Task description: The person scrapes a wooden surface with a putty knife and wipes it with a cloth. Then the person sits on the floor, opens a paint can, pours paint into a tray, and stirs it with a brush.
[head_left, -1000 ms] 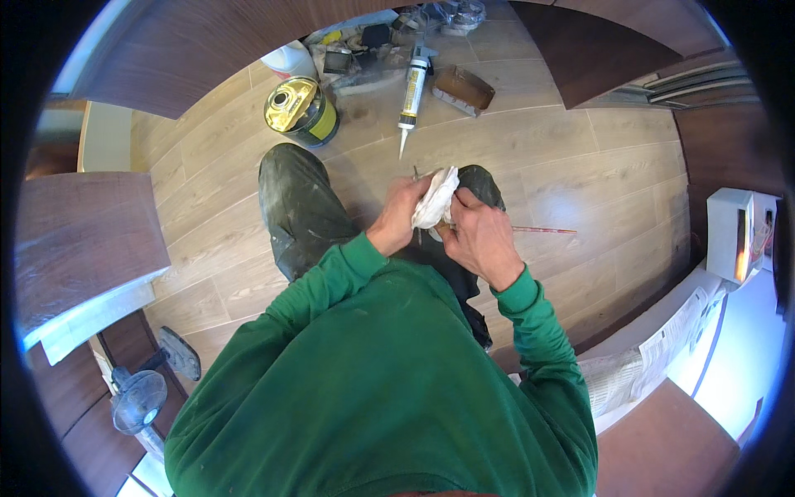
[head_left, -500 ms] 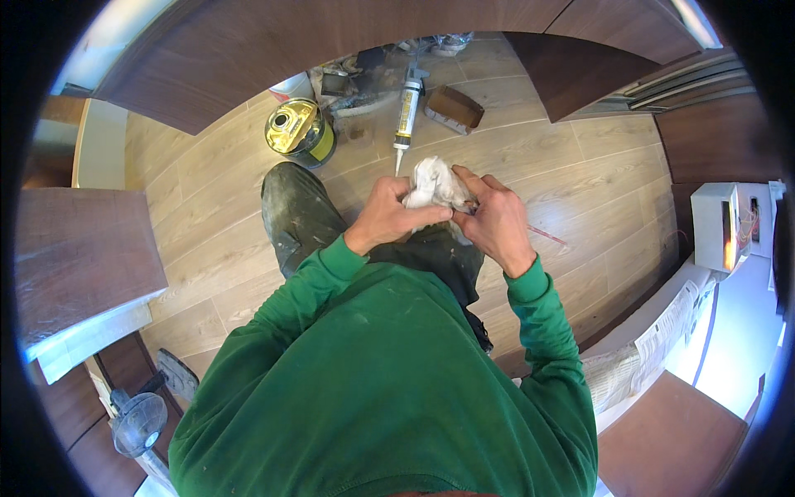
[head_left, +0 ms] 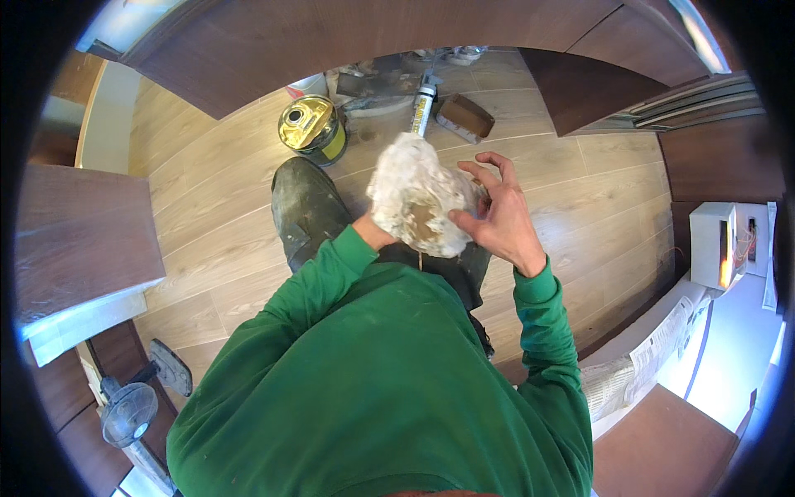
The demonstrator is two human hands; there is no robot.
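A white rag (head_left: pixel 397 178) with brown stains is spread out in front of my body, above my knees. My left hand (head_left: pixel 374 232) holds it from below on the left, and the cloth hides its fingers. On the right, my right hand (head_left: pixel 507 219) has its fingers raised and apart, with the thumb at the rag's edge. Just beyond the cloth a caulking gun (head_left: pixel 423 109) with a white and yellow cartridge points toward me. The rag covers its nozzle end.
A gold-topped metal can (head_left: pixel 313 132) stands left of the caulking gun, and a small open brown box (head_left: pixel 465 118) lies to its right. Dark wood panels (head_left: pixel 331 41) overhang the far side. A small fan (head_left: pixel 130 412) is at lower left; a white electrical box (head_left: pixel 714 244) sits at right.
The bunched rag has been opened out and now hides most of my left hand. My right hand has loosened, its fingers lifting apart. The view has shifted slightly.
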